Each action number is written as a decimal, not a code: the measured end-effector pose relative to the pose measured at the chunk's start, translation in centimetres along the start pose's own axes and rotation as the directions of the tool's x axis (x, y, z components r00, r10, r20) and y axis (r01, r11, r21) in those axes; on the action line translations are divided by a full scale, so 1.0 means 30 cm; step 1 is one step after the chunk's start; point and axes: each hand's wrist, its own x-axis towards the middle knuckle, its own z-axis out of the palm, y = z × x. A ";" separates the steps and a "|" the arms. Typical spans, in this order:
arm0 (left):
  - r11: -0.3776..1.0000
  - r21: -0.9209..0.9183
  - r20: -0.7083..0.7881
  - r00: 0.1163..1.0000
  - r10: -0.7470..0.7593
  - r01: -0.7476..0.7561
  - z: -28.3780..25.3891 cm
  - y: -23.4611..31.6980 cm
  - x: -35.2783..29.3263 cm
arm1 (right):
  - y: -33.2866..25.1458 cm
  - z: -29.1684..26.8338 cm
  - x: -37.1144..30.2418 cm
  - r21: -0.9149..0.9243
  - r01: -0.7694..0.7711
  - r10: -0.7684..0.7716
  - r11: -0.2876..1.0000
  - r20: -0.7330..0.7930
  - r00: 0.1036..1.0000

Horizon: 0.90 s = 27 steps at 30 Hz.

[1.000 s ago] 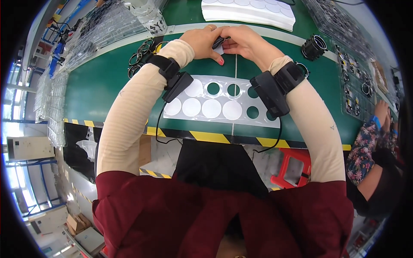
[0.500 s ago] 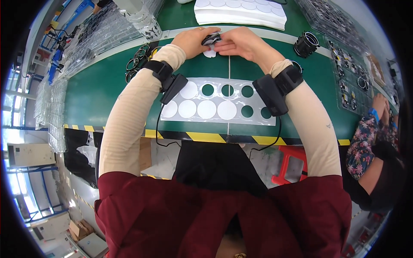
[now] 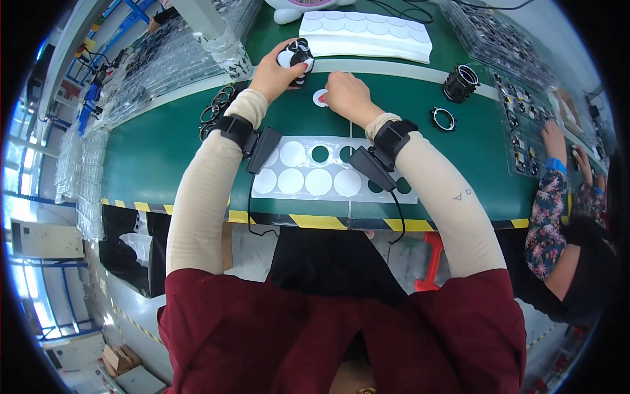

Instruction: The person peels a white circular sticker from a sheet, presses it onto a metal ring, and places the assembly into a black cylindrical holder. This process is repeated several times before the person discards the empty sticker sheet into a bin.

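Observation:
In my left hand [image 3: 270, 75], fingers and thumb wrap round a small rounded black-and-white part [image 3: 297, 60], raised over the green table. To its right, my right hand [image 3: 350, 96] is closed, with its thumb and fingertips at the edge of a white round sticker [image 3: 319, 98]. The fingers hide part of that sticker. Nearer to me lies a clear-backed sticker sheet [image 3: 361, 196], with white discs on its left and several bare round gaps on its right. My right wrist device covers some of the sheet.
Black rings [image 3: 213, 108] lie beside my left forearm. A black cylinder stack [image 3: 461, 83] and a single ring [image 3: 443, 119] are on the right. A stack of sticker sheets [image 3: 367, 47] lies at the back. A parts tray [image 3: 518, 121] is near a co-worker's hand [image 3: 553, 139].
My hands have parted: the left has moved left and away with the black-and-white part, while the right has come nearer to me at the white sticker. The single ring shows more fully.

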 end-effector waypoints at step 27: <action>0.328 -0.928 0.195 0.981 0.018 0.179 -0.071 0.105 -0.332 | -0.297 -0.191 -0.090 0.029 0.379 -0.321 0.925 -0.477 0.818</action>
